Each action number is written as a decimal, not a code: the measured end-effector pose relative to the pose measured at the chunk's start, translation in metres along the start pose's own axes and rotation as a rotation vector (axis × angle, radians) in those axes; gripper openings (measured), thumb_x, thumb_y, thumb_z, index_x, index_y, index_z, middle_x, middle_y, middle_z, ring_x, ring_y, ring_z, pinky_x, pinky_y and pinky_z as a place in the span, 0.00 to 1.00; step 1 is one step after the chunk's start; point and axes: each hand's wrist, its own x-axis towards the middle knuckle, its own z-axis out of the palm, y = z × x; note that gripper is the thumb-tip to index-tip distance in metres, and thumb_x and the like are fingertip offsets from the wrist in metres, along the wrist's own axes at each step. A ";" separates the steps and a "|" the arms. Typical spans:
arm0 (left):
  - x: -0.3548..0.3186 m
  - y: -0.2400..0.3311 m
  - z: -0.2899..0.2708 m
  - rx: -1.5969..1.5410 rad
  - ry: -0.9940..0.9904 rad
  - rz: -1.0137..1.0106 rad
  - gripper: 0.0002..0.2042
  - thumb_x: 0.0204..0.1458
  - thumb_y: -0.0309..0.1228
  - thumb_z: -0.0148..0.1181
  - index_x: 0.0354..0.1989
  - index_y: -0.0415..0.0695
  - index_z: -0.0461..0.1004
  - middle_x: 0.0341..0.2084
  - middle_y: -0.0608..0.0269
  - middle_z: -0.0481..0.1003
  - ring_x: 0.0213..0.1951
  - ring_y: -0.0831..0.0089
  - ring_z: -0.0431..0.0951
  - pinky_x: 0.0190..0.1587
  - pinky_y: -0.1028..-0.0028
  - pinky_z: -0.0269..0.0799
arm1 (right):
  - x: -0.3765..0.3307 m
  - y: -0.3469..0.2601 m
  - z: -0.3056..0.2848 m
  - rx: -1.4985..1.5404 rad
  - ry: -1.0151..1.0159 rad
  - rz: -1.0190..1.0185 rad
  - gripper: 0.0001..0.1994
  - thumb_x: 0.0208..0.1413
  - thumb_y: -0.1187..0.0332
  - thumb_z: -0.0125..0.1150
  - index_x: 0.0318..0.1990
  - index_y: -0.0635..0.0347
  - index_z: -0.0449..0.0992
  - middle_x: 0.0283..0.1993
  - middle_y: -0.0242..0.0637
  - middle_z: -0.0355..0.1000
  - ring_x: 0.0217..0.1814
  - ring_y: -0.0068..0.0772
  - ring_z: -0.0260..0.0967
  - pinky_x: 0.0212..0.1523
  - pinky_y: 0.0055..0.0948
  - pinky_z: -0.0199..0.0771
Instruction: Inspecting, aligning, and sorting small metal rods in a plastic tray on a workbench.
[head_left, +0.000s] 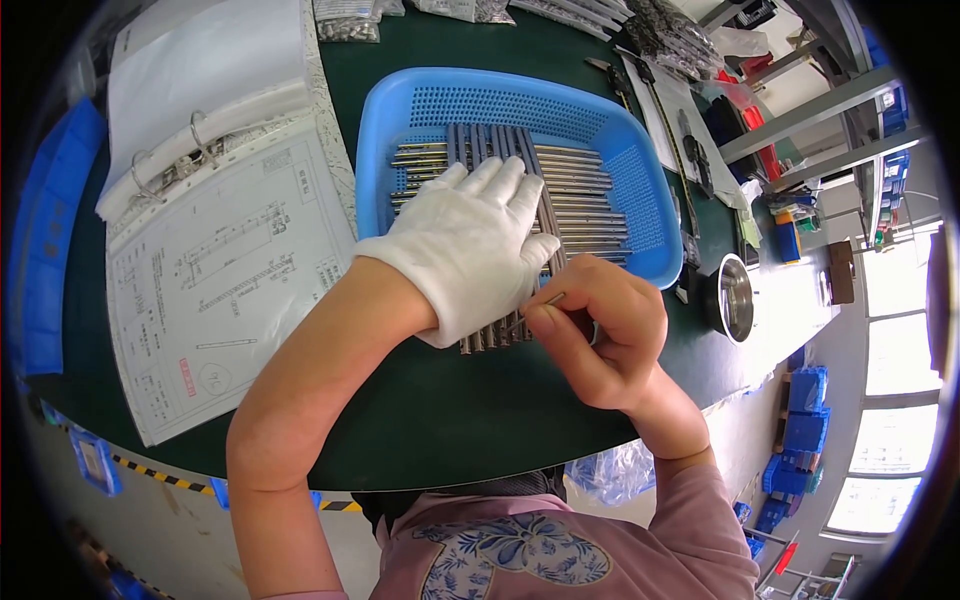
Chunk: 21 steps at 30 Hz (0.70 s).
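My left hand (478,240), in a white glove, lies flat with its fingers stretched out over a row of dark grey metal tubes (487,138). These tubes run lengthwise toward me, on top of shiny metal rods (580,200) that lie crosswise in a blue perforated plastic basket (480,78). Close to the near ends of the tubes, my bare right hand (605,325) pinches a thin metal pin (555,299) between thumb and forefinger. The pin's lower end points at the tube ends by the glove; whether it touches one I cannot tell.
Left of the basket lies an open ring binder (220,270) with technical drawings. A blue bin (60,240) stands at the far left. On the right are calipers (692,150) and a round metal bowl (733,298). Bagged metal parts (670,35) lie along the back.
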 end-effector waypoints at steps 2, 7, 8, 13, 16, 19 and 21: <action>-0.002 0.000 -0.001 0.040 0.000 0.019 0.28 0.64 0.42 0.31 0.63 0.30 0.55 0.63 0.42 0.56 0.66 0.53 0.54 0.67 0.61 0.49 | 0.001 0.000 0.001 0.006 -0.005 0.003 0.01 0.46 0.80 0.59 0.27 0.67 0.74 0.24 0.38 0.72 0.22 0.27 0.65 0.23 0.23 0.62; -0.003 -0.001 -0.002 0.013 -0.009 -0.010 0.28 0.64 0.43 0.31 0.63 0.29 0.55 0.64 0.42 0.56 0.67 0.53 0.54 0.67 0.61 0.48 | 0.001 0.002 0.004 0.039 0.004 0.015 0.01 0.46 0.81 0.59 0.27 0.67 0.74 0.25 0.38 0.72 0.23 0.28 0.66 0.24 0.23 0.62; -0.003 -0.002 -0.001 0.012 -0.007 -0.012 0.28 0.64 0.43 0.31 0.63 0.29 0.55 0.64 0.41 0.56 0.67 0.53 0.54 0.67 0.61 0.48 | 0.000 0.002 0.005 0.039 0.004 0.017 0.01 0.46 0.81 0.59 0.27 0.67 0.74 0.25 0.38 0.72 0.23 0.28 0.66 0.24 0.23 0.62; -0.005 -0.002 -0.002 0.035 -0.013 -0.006 0.27 0.65 0.42 0.31 0.63 0.30 0.56 0.64 0.41 0.56 0.67 0.52 0.53 0.67 0.61 0.48 | 0.001 0.006 0.008 0.069 0.014 -0.032 0.02 0.46 0.81 0.59 0.27 0.67 0.72 0.25 0.39 0.73 0.23 0.28 0.66 0.24 0.23 0.62; -0.006 -0.004 -0.002 0.058 0.001 0.024 0.27 0.64 0.41 0.32 0.62 0.31 0.57 0.63 0.41 0.55 0.67 0.52 0.53 0.67 0.61 0.49 | 0.002 0.004 0.008 0.065 0.015 -0.011 0.01 0.46 0.81 0.59 0.26 0.67 0.73 0.24 0.38 0.73 0.22 0.27 0.66 0.23 0.23 0.62; -0.005 -0.005 -0.002 0.086 -0.023 0.061 0.26 0.64 0.41 0.33 0.62 0.31 0.58 0.64 0.40 0.55 0.67 0.51 0.53 0.67 0.60 0.49 | 0.006 -0.001 0.005 -0.020 -0.032 -0.012 0.01 0.44 0.80 0.60 0.25 0.67 0.74 0.22 0.37 0.71 0.20 0.28 0.64 0.22 0.23 0.60; -0.006 -0.004 -0.003 0.132 -0.027 0.084 0.26 0.64 0.40 0.33 0.61 0.31 0.58 0.63 0.40 0.55 0.67 0.52 0.54 0.67 0.60 0.50 | 0.010 -0.003 0.004 -0.023 -0.042 0.000 0.01 0.44 0.80 0.60 0.25 0.67 0.74 0.21 0.37 0.70 0.20 0.28 0.64 0.21 0.23 0.59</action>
